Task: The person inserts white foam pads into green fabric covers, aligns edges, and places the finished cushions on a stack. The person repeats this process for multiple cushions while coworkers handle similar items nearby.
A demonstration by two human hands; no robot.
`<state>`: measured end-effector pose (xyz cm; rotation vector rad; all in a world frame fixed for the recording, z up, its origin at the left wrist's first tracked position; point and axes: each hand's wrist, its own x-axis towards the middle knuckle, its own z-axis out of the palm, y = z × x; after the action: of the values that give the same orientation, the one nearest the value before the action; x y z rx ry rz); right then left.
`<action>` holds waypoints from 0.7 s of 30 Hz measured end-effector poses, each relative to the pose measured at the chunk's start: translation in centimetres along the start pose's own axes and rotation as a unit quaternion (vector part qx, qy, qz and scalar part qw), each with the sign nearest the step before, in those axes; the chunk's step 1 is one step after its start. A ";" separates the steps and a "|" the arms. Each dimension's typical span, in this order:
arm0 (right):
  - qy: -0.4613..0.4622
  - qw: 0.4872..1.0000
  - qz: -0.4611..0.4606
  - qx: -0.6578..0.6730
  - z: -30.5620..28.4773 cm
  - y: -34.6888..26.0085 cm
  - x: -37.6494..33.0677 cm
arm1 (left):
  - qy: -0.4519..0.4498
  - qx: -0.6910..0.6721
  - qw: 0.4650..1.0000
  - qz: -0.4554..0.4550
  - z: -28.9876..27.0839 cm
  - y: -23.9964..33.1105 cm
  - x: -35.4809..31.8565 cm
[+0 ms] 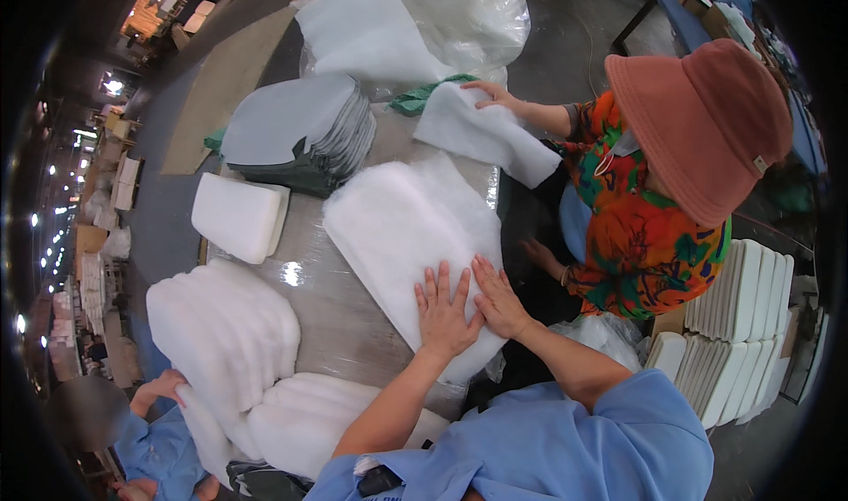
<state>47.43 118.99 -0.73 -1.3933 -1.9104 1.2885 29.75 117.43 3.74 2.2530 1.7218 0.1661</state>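
A white, fluffy sheet of batting [397,227] lies on the plastic-covered table [331,324] in front of me. My left hand [446,314] rests flat on its near right part, fingers spread. Close beside it, my right hand [501,301] presses flat on the same sheet, fingers stretched out. Neither hand grips anything. Whatever lies beneath the batting is hidden.
Grey fabric covers [291,121] are stacked at the far left, near white foam pads [238,214]. Piled white cushions [225,333] stand at the near left, where a person in blue touches them. A person in a pink hat [707,130] holds white batting [477,126] at right.
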 end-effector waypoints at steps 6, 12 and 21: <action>0.004 0.999 0.040 -0.019 -0.6 -0.4 -1.2 | 0.018 -0.032 0.997 -0.065 -2.3 -2.7 -0.2; 0.091 0.994 0.051 0.012 0.5 -0.3 -2.2 | 0.174 -0.093 0.944 -0.265 -1.7 -6.1 -0.3; 0.206 0.975 -0.080 -0.016 -3.3 -4.6 4.1 | 0.116 -0.540 0.669 -0.497 -2.7 -11.4 1.2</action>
<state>46.11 123.81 4.11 -1.3641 -1.7197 0.8206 18.81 121.71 2.71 0.3399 1.8925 0.9233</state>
